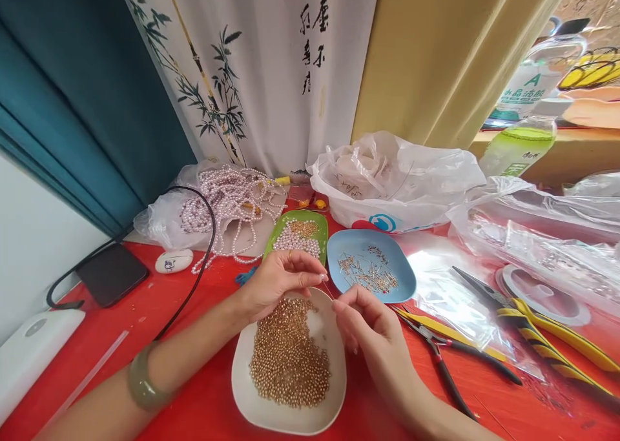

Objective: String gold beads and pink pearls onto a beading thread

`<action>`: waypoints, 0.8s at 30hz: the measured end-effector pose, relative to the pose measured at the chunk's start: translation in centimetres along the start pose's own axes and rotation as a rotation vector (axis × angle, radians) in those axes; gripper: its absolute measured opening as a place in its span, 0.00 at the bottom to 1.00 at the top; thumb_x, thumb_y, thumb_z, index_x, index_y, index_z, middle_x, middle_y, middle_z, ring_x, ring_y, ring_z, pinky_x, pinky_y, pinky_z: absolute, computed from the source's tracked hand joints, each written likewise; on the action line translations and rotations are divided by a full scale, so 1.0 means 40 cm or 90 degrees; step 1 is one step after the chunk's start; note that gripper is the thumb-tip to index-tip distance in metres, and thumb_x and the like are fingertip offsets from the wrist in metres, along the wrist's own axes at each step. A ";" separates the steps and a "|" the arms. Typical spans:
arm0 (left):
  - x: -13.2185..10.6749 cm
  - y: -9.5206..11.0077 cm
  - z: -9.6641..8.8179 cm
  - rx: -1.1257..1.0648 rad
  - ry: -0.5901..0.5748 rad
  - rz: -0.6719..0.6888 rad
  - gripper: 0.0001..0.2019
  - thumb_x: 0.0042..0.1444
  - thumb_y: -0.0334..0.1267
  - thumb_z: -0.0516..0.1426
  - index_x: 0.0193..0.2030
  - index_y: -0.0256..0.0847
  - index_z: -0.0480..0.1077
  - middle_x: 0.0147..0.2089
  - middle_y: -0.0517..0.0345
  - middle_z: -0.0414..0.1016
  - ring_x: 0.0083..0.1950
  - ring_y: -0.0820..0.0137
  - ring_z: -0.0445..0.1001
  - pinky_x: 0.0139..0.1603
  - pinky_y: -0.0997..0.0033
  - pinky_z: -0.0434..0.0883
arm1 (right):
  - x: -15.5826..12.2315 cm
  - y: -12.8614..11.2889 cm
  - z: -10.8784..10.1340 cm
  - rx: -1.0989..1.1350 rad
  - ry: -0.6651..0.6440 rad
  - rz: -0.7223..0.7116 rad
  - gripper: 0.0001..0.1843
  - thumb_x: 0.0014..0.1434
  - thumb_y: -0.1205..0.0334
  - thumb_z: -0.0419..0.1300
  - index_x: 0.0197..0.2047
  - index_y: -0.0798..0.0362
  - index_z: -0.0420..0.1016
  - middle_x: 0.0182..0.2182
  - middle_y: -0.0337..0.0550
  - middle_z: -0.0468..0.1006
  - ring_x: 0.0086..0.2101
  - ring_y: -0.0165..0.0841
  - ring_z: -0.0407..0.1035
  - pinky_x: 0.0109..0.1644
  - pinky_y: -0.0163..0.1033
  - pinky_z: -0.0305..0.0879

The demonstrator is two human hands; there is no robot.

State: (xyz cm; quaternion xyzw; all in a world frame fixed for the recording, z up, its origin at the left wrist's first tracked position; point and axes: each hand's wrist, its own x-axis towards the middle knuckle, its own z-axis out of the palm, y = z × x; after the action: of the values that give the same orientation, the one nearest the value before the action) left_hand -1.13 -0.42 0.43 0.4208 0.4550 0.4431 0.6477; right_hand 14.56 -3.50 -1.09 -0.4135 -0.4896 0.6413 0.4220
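My left hand (278,281) hovers over the far rim of a white dish (242,376) heaped with small gold beads (289,357); its thumb and fingertips are pinched together on something too small to name. My right hand (364,321) is at the dish's right edge, fingers curled and pinched, its tips close to the left hand's; a thin pin seems to run between them but I cannot be sure. Just beyond lie a blue dish (404,276) of metal pins and a green dish (276,231) with pearls and gold beads.
Red table (208,402). Pliers (445,357) and yellow-handled cutters (537,328) lie right of my hands. Plastic bags (392,183), strands of pearls (227,199), a phone (111,273) with a black cable, a white device (33,344) and bottles (518,147) ring the area.
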 end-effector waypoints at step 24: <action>-0.007 0.017 -0.009 0.260 -0.083 0.093 0.08 0.42 0.32 0.61 0.32 0.36 0.70 0.28 0.61 0.73 0.32 0.75 0.70 0.35 0.75 0.67 | 0.007 0.005 -0.002 -0.031 0.001 -0.027 0.12 0.53 0.55 0.56 0.24 0.53 0.65 0.17 0.32 0.62 0.18 0.25 0.54 0.22 0.31 0.51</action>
State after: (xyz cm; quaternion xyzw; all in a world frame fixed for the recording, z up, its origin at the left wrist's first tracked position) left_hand -1.65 -0.47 1.08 0.6032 0.4606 0.3592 0.5432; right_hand 14.54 -3.24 -1.34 -0.4137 -0.5132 0.6200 0.4256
